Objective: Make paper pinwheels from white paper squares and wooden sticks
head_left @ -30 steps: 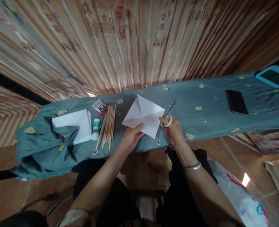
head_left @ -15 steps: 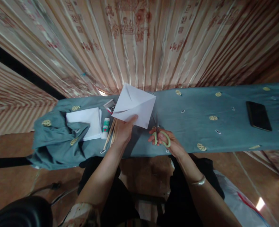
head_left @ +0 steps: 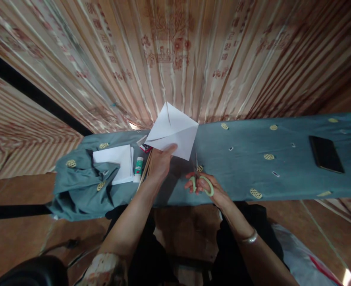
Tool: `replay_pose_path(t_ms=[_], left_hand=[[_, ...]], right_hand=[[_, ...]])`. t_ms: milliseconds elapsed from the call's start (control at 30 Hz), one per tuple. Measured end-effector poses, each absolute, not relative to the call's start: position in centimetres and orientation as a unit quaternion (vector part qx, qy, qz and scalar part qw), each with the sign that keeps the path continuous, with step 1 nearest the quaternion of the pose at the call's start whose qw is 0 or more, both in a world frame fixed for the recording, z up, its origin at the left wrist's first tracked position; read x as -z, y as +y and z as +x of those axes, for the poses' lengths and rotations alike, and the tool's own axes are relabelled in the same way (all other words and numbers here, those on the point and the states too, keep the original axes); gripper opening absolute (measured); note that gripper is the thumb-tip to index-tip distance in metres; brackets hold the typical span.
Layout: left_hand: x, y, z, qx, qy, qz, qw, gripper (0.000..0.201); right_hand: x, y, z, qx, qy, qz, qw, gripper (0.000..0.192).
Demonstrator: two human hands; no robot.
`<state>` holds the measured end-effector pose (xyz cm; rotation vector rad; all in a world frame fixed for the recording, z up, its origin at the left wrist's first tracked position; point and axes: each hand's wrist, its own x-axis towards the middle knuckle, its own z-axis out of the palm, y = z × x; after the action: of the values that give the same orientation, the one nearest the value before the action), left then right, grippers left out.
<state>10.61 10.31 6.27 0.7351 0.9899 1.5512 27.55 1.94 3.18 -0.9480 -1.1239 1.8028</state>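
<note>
My left hand [head_left: 162,161] pinches a square sheet of white paper [head_left: 178,129] by its lower edge, thumb on top. Slits run into the paper from its top and left corners. In my right hand [head_left: 207,188] is a pair of scissors [head_left: 201,184] with pale green handles, my fingers through the loops. The blades point up and stand slightly apart, just below and right of the paper without touching it. Under the left hand lie several thin wooden sticks [head_left: 147,167], partly hidden by the wrist.
A green and white glue stick [head_left: 138,170] lies beside a stack of white paper [head_left: 123,159], partly covered by the rumpled cloth [head_left: 83,182]. A small open box [head_left: 145,146] sits behind the sticks. A black phone [head_left: 326,154] lies at the right. A striped curtain [head_left: 118,71] hangs behind.
The paper has turned slightly and shifted a little right and up in the view. The scissors' blades have drawn down, and the whole view has tilted slightly.
</note>
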Motion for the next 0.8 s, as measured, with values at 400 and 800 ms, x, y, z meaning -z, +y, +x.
replay_pose_path(t_ms=[400, 800], left_hand=[[-4.8, 10.4, 8.1, -0.686, 0.437, 0.264, 0.519, 0.043], [-4.5, 10.1, 8.6, -0.681, 0.444, 0.243, 0.529, 0.040]], right_hand=[[-5.8, 3.7, 25.9, -0.740, -0.514, -0.367, 0.232, 0.063], [-2.6, 2.9, 25.6, -0.725, -0.510, -0.360, 0.291, 0.057]])
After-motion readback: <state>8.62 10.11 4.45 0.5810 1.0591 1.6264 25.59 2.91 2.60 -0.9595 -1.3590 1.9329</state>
